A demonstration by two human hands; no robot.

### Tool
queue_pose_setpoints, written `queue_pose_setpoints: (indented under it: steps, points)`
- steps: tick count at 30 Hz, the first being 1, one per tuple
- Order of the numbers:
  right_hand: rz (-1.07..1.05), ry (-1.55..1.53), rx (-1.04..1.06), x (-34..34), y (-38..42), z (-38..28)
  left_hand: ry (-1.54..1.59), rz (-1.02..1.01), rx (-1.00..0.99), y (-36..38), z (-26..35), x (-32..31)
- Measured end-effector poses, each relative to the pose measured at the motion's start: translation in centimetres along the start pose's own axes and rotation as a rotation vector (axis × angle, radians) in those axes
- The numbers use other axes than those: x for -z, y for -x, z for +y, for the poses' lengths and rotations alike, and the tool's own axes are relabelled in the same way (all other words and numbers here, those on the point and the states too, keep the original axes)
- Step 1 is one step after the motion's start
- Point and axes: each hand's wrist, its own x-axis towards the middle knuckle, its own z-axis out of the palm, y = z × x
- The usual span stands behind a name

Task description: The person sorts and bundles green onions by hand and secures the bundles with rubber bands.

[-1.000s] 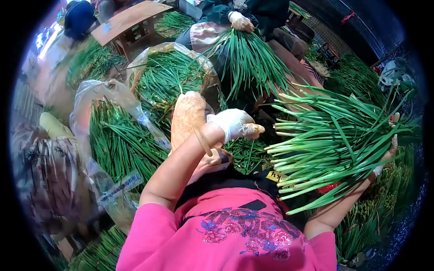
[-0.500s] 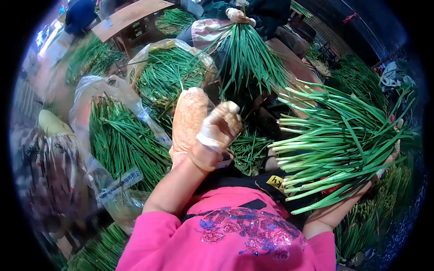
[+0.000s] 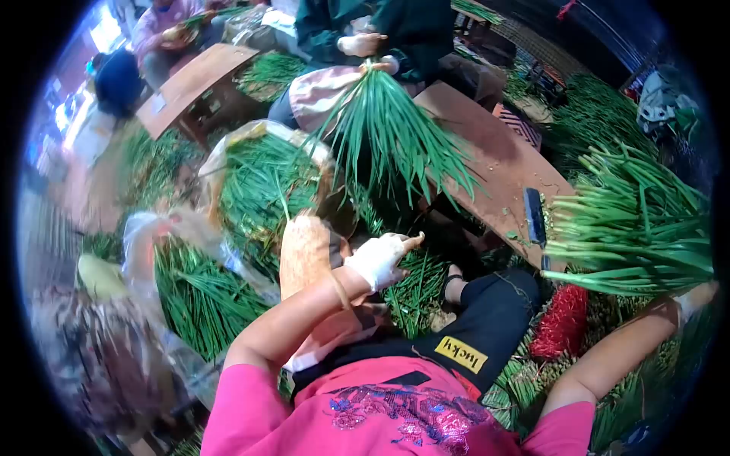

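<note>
Right hand (image 3: 703,293): at the leaf end of a bunch of chive-like greens (image 3: 627,228), touching it from below. Finger closure cannot be told; leaves and the dark picture edge hide the fingers. White wrap (image 3: 685,306) at the wrist.

Bunch extends leftward from this grip, roughly level, pale stem ends foremost. Stem ends overlap the near end of a brown bench (image 3: 487,156); contact with it cannot be confirmed. Just past the stem ends: a narrow dark block (image 3: 534,215) on the bench. Below and left of the grip, near the forearm: a bundle of red strands (image 3: 561,323).

Left hand (image 3: 384,260): well left of the right grip, apart from the bunch. White covering over the palm, one bare finger pointing toward the bunch; how far the other fingers fold cannot be told. Tan band (image 3: 340,289) on the forearm. Below this hand: loose cut greens (image 3: 414,296) and black trousers with a yellow "lucky" patch (image 3: 461,354).

Left of the left hand: peach speckled cloth (image 3: 302,254), then a clear plastic bag (image 3: 140,245) of greens. Farther forward: a second bag (image 3: 211,169), also filled. Ahead, across the bench: a co-worker's hands (image 3: 363,44) holding another bunch (image 3: 388,129), leaves hanging down.
</note>
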Motion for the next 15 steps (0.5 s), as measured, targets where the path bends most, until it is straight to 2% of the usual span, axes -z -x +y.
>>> queue_pose_setpoints:
  steps: [5, 7, 9, 11, 14, 15]
  points:
    - [0.062, 0.141, 0.260, -1.3, 0.5, 0.8, 0.092, 0.060, -0.287, -13.1, 0.5, -2.5]
    - [0.061, 0.206, 0.345, -1.6, 0.9, 1.6, 0.165, -0.012, -0.255, -19.2, 1.4, -3.2]
    - [0.043, 0.276, 0.430, -1.9, 1.4, 2.5, 0.040, 0.112, -0.320, -25.8, 0.8, -4.8]
    - [-0.043, 0.364, 0.556, -2.2, 1.9, 3.7, -0.014, 0.058, -0.218, -30.9, 1.0, -4.6]
    - [-0.313, 0.451, 0.893, -3.7, 2.2, 6.6, -0.177, 0.068, -0.034, -37.3, -0.8, -5.9]
    - [-0.046, 0.417, 0.559, -5.9, 2.9, 5.6, -0.202, 0.108, 0.014, -38.5, -1.6, -6.4]
